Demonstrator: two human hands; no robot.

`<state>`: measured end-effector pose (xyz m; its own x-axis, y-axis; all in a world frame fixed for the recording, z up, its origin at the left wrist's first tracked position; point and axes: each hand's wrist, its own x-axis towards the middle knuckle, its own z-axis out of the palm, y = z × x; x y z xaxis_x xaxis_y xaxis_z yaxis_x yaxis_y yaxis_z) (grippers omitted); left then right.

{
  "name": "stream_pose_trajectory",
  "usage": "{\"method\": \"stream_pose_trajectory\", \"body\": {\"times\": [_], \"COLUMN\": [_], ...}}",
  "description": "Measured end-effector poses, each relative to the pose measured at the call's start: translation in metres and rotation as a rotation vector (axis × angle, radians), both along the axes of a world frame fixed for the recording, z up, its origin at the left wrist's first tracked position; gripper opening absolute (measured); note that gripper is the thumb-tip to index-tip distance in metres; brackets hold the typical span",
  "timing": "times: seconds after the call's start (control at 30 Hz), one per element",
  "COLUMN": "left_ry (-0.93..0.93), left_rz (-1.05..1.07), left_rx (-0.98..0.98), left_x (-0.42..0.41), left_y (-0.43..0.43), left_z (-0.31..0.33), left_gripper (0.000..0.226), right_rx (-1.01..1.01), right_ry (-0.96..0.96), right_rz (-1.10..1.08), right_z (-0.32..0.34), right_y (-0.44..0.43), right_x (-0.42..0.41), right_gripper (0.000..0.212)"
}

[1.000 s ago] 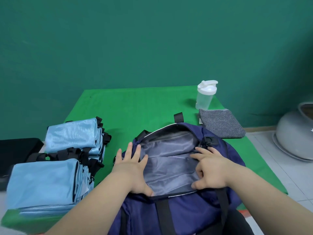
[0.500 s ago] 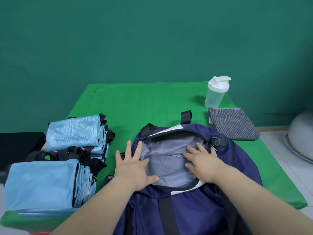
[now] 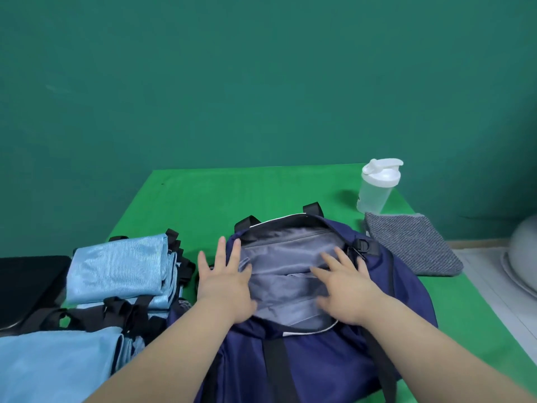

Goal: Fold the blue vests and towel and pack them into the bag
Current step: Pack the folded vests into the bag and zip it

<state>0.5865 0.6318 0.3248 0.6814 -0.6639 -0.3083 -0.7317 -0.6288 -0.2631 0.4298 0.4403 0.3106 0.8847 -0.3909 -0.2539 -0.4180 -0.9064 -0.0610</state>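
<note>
View from the head camera, packing stage. The navy bag [image 3: 406, 295] lies in the lower centre of the frame on the green desk [image 3: 247, 199], its zip mouth spread wide to show the grey lining [image 3: 287, 257]; nothing is seen packed inside. The left hand [image 3: 225, 282] lies flat on the left rim of the mouth, fingers straight and splayed; the right hand [image 3: 345, 286] lies flat on the lining at the right side, fingers likewise spread. Neither holds anything.

The blue vests [image 3: 116, 271] sit at lower left in two stacks, already folded (black straps show at their edges), just beside the bag. The grey towel [image 3: 412, 242] lies folded at right of centre, beyond the bag's far end, with a clear bottle [image 3: 377, 187] behind it.

Step in hand, as judged: opening and flattening the bag's interior — folding appears done, packing not yet begun. The next move calls for one hand to reach to the lower-left stacks and grasp a folded vest squarely, so the fold holds, while the other keeps the mouth open.
</note>
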Motion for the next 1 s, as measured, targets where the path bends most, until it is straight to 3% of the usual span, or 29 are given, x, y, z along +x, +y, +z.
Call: {"method": "stream_pose_trajectory", "body": {"times": [0.13,0.27,0.4,0.57,0.67,0.73,0.83,1.0], "left_ry": [0.042,0.092,0.114,0.086,0.062,0.051,0.037,0.073], "left_rz": [-0.012,-0.004,0.016,0.068,0.084,0.092,0.114,0.228], "left_rx": [-0.003,-0.075,-0.162,-0.291,-0.354,-0.396,-0.492,-0.689], "left_x": [-0.028,-0.050,-0.068,-0.085,-0.093,-0.096,-0.095,-0.078], "left_y": [0.021,0.035,0.052,0.077,0.098,0.115,0.145,0.220], "left_z": [0.001,0.010,0.014,0.018,0.026,0.035,0.051,0.067], "left_gripper": [0.075,0.055,0.057,0.069,0.072,0.072,0.069,0.059], "right_rx": [0.020,0.041,0.033,0.050,0.089,0.195,0.387,0.675], "right_ry": [0.036,0.022,0.057,-0.094,-0.219,-0.316,-0.461,-0.580], "right_rz": [0.026,-0.028,-0.014,-0.014,0.052,0.083,0.112,0.197], "right_z": [-0.005,0.009,0.020,0.031,0.034,0.040,0.048,0.057], "right_y": [0.020,0.031,0.041,0.058,0.074,0.090,0.121,0.197], "right_x": [-0.035,-0.055,-0.068,-0.071,-0.064,-0.057,-0.043,-0.012], "right_gripper": [0.056,0.010,0.025,0.009,0.040,0.048,0.037,0.038]}}
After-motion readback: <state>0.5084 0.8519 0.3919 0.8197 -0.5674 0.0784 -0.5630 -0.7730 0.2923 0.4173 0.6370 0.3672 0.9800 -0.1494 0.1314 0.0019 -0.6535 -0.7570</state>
